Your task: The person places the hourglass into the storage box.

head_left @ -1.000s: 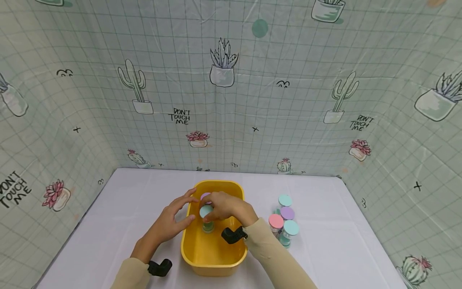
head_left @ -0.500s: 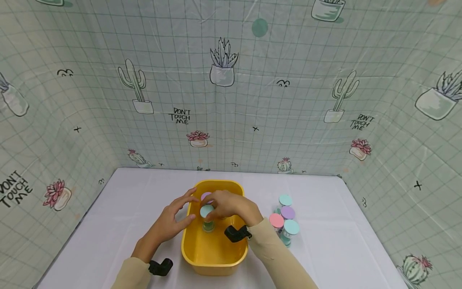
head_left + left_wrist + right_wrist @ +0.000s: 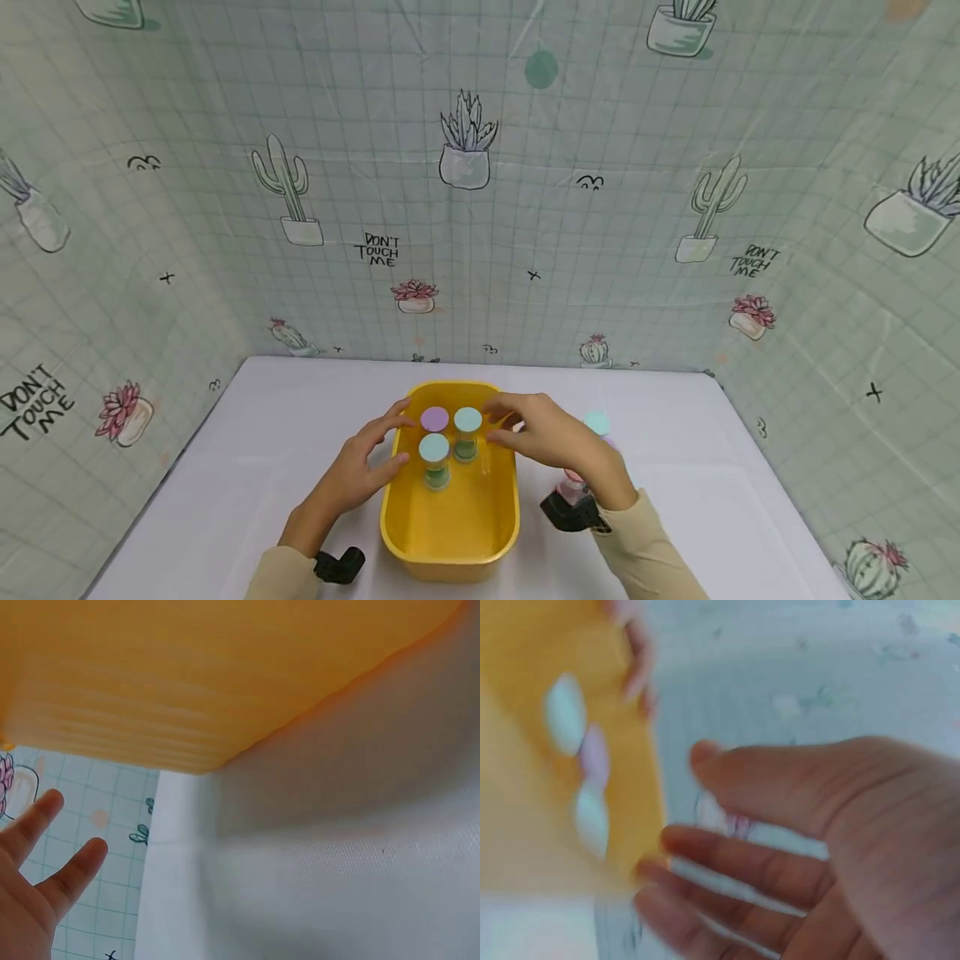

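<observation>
Inside the yellow tub (image 3: 450, 527) stand two jars with pale teal lids, a nearer jar (image 3: 434, 451) and a jar farther right (image 3: 468, 422), plus a purple-lidded jar (image 3: 435, 418) behind. My left hand (image 3: 354, 468) is at the tub's left rim, thumb and fingers spread around the edge and gripping no jar. Over the right rim is my right hand (image 3: 555, 433), fingers loosely bent and holding nothing, close beside the right-hand teal-lidded jar. In the blurred right wrist view, the right hand's thumb (image 3: 765, 780) and fingers are apart.
On the white table (image 3: 300, 400) to the right of the tub, several more jars are mostly hidden by my right forearm; a teal lid (image 3: 597, 422) and part of a pink-lidded jar (image 3: 572, 485) show. A cactus-print cloth (image 3: 525, 217) rises behind and at both sides.
My right hand has let go inside the tub and moved right, over the rim. A second teal-lidded jar now shows in the tub. The left hand has stayed at the rim.
</observation>
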The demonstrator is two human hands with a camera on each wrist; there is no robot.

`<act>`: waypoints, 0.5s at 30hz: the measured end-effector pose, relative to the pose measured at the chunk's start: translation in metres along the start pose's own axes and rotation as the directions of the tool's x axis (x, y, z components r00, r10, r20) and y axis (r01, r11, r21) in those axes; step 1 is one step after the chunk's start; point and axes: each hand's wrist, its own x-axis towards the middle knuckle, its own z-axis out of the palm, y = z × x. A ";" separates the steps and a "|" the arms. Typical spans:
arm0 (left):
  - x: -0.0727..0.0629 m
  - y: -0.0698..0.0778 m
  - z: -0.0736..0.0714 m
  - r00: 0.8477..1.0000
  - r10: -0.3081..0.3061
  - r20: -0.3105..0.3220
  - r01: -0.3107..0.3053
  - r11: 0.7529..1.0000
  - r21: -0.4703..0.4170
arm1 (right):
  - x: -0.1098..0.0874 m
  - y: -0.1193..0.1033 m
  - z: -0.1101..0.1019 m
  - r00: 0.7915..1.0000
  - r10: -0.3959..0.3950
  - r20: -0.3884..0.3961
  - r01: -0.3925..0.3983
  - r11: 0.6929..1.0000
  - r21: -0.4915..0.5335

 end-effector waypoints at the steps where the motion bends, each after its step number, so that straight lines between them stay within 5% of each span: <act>1: 0.000 0.000 0.001 1.000 -0.001 0.000 0.001 1.000 -0.004 | -0.008 0.007 -0.004 1.000 -0.003 -0.025 0.002 1.000 -0.020; 9: 0.000 0.000 0.001 1.000 -0.009 -0.001 0.009 1.000 -0.018 | -0.062 0.059 -0.036 0.983 0.029 -0.181 -0.058 0.986 -0.156; 15: -0.001 -0.001 0.005 1.000 -0.008 -0.015 0.007 1.000 -0.024 | -0.087 0.089 -0.047 0.976 0.052 -0.212 -0.096 0.975 -0.202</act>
